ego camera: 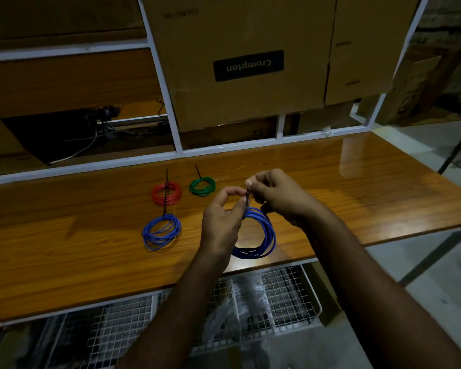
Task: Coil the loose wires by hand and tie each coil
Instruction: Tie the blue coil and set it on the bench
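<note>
A blue wire coil (264, 235) hangs over the wooden table (343, 182), lifted at its top between both hands. My left hand (221, 219) pinches the dark tie (247, 197) at the coil's top. My right hand (280, 198) pinches the upper end of the same tie just above it. Three coils lie on the table to the left, each with a dark tie sticking out: a red coil (166, 194), a green coil (202, 186) and a second blue coil (162, 231).
A white metal shelf frame (171, 107) with large cardboard boxes (245, 62) stands behind the table. A wire mesh rack (277, 296) holding plastic-wrapped items sits below the table's front edge. Grey floor lies to the right.
</note>
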Demonstrator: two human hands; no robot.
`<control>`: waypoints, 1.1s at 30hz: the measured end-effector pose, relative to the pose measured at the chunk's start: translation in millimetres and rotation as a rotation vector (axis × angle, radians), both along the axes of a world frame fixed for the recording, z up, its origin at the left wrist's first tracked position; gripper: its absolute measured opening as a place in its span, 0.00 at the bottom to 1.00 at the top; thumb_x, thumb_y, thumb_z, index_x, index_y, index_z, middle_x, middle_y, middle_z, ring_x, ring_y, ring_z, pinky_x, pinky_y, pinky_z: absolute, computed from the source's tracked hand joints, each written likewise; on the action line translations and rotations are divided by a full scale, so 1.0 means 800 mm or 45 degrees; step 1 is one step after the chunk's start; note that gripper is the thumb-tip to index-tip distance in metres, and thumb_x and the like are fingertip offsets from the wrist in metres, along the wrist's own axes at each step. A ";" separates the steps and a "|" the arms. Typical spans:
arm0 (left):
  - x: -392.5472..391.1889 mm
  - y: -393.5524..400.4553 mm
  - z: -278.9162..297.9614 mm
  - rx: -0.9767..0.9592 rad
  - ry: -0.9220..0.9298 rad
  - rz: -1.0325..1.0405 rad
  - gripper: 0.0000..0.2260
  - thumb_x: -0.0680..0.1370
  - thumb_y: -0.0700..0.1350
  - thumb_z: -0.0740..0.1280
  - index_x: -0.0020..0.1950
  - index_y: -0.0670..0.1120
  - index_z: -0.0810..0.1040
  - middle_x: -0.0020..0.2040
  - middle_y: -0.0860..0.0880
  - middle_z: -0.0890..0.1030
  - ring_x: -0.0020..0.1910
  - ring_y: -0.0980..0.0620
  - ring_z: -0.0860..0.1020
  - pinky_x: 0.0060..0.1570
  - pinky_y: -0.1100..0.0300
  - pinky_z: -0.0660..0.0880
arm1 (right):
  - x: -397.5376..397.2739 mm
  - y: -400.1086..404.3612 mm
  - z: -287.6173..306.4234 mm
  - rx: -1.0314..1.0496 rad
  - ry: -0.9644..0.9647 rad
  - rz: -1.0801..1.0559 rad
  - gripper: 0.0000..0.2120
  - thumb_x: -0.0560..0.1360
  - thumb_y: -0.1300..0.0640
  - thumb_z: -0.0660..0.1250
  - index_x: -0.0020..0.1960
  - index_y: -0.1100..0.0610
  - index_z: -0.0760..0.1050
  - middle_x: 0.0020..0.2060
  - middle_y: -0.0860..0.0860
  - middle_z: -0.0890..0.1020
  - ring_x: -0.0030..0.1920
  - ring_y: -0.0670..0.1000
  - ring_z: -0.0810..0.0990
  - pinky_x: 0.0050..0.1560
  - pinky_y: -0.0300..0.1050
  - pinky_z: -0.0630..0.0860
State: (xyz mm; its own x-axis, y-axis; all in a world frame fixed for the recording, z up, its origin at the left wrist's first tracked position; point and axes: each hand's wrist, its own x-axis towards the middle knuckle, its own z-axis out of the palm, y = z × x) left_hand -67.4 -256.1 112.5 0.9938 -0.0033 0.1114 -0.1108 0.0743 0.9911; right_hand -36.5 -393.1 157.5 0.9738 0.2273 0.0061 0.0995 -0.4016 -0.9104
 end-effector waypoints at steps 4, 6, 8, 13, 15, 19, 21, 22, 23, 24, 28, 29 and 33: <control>0.003 0.001 -0.001 0.000 0.012 0.057 0.02 0.81 0.43 0.65 0.51 0.49 0.77 0.23 0.56 0.69 0.22 0.58 0.62 0.22 0.66 0.59 | 0.001 -0.003 -0.002 0.121 0.083 -0.004 0.09 0.81 0.54 0.63 0.49 0.58 0.79 0.40 0.51 0.79 0.39 0.47 0.75 0.39 0.42 0.74; 0.005 0.001 -0.002 0.002 0.011 0.070 0.02 0.81 0.43 0.66 0.50 0.50 0.77 0.24 0.56 0.68 0.22 0.58 0.62 0.22 0.66 0.59 | 0.000 -0.002 -0.003 0.153 0.103 0.004 0.08 0.80 0.56 0.64 0.49 0.59 0.79 0.40 0.50 0.79 0.39 0.47 0.75 0.39 0.41 0.73; 0.006 0.001 -0.002 0.019 0.020 0.069 0.02 0.81 0.44 0.66 0.50 0.50 0.77 0.23 0.56 0.68 0.22 0.57 0.62 0.22 0.64 0.58 | 0.000 -0.001 -0.003 0.208 0.122 -0.010 0.06 0.80 0.58 0.64 0.48 0.58 0.78 0.40 0.50 0.78 0.39 0.47 0.74 0.39 0.42 0.73; 0.011 0.003 -0.005 -0.025 0.063 -0.011 0.05 0.82 0.43 0.63 0.50 0.51 0.76 0.24 0.54 0.63 0.22 0.55 0.57 0.24 0.60 0.52 | 0.008 0.005 -0.003 0.341 0.200 -0.187 0.08 0.82 0.58 0.60 0.46 0.56 0.75 0.40 0.52 0.75 0.39 0.49 0.72 0.38 0.42 0.72; 0.012 0.003 -0.006 -0.071 0.105 -0.030 0.06 0.83 0.42 0.61 0.50 0.50 0.75 0.24 0.55 0.63 0.22 0.56 0.57 0.24 0.61 0.53 | 0.009 0.011 -0.005 0.400 0.257 -0.200 0.09 0.83 0.58 0.58 0.47 0.57 0.74 0.39 0.52 0.75 0.38 0.48 0.73 0.35 0.39 0.72; 0.016 0.009 -0.011 -0.199 0.165 0.005 0.09 0.84 0.43 0.59 0.46 0.46 0.76 0.24 0.54 0.65 0.22 0.56 0.57 0.24 0.62 0.53 | 0.007 0.021 -0.005 0.470 0.266 -0.205 0.10 0.84 0.58 0.55 0.49 0.58 0.72 0.40 0.53 0.79 0.37 0.48 0.78 0.38 0.41 0.76; 0.019 0.015 -0.013 -0.206 0.162 0.103 0.11 0.83 0.45 0.61 0.44 0.45 0.77 0.23 0.54 0.63 0.21 0.56 0.57 0.24 0.64 0.54 | 0.005 0.023 -0.001 0.467 0.203 -0.238 0.09 0.84 0.59 0.55 0.49 0.57 0.72 0.40 0.53 0.81 0.36 0.48 0.79 0.39 0.41 0.78; 0.021 0.018 -0.015 -0.201 0.145 0.152 0.12 0.83 0.46 0.62 0.42 0.45 0.78 0.23 0.53 0.62 0.21 0.56 0.57 0.24 0.64 0.54 | 0.005 0.024 0.001 0.440 0.156 -0.245 0.09 0.84 0.59 0.55 0.49 0.57 0.72 0.39 0.52 0.81 0.37 0.48 0.80 0.39 0.41 0.79; 0.023 0.021 -0.017 -0.193 0.122 0.194 0.12 0.82 0.46 0.63 0.41 0.45 0.79 0.22 0.53 0.62 0.20 0.55 0.57 0.24 0.65 0.55 | 0.005 0.026 0.002 0.411 0.107 -0.245 0.08 0.84 0.60 0.55 0.49 0.57 0.72 0.39 0.52 0.81 0.38 0.49 0.80 0.39 0.41 0.80; 0.026 0.024 -0.019 -0.184 0.102 0.226 0.12 0.82 0.46 0.64 0.41 0.46 0.80 0.22 0.53 0.62 0.21 0.54 0.58 0.24 0.65 0.56 | 0.004 0.029 0.004 0.380 0.063 -0.240 0.08 0.84 0.60 0.56 0.50 0.57 0.72 0.39 0.53 0.81 0.38 0.50 0.81 0.40 0.41 0.80; 0.034 0.034 -0.021 -0.155 0.051 0.293 0.12 0.81 0.47 0.67 0.42 0.42 0.82 0.30 0.45 0.75 0.32 0.47 0.71 0.34 0.55 0.70 | 0.004 0.040 0.008 0.270 -0.010 -0.211 0.08 0.84 0.59 0.56 0.49 0.55 0.71 0.43 0.55 0.82 0.41 0.52 0.83 0.46 0.46 0.82; 0.034 0.036 -0.021 -0.161 0.053 0.299 0.12 0.80 0.47 0.67 0.43 0.40 0.82 0.31 0.45 0.76 0.33 0.47 0.71 0.35 0.55 0.70 | 0.004 0.043 0.009 0.247 -0.015 -0.209 0.08 0.84 0.58 0.55 0.49 0.54 0.71 0.43 0.55 0.83 0.41 0.52 0.83 0.47 0.47 0.82; 0.041 0.050 -0.020 -0.165 0.122 0.412 0.09 0.76 0.47 0.72 0.44 0.41 0.79 0.28 0.53 0.74 0.30 0.49 0.70 0.32 0.57 0.68 | 0.006 0.051 0.016 0.261 0.049 -0.152 0.09 0.85 0.57 0.53 0.49 0.54 0.69 0.43 0.56 0.86 0.44 0.52 0.86 0.49 0.51 0.80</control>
State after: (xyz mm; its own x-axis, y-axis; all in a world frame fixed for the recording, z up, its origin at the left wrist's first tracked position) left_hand -34.5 -216.2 96.2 0.9469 0.3214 -0.0035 -0.0563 0.1766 0.9827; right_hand -31.6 -352.0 170.2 0.9941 0.1084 0.0024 0.0258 -0.2151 -0.9763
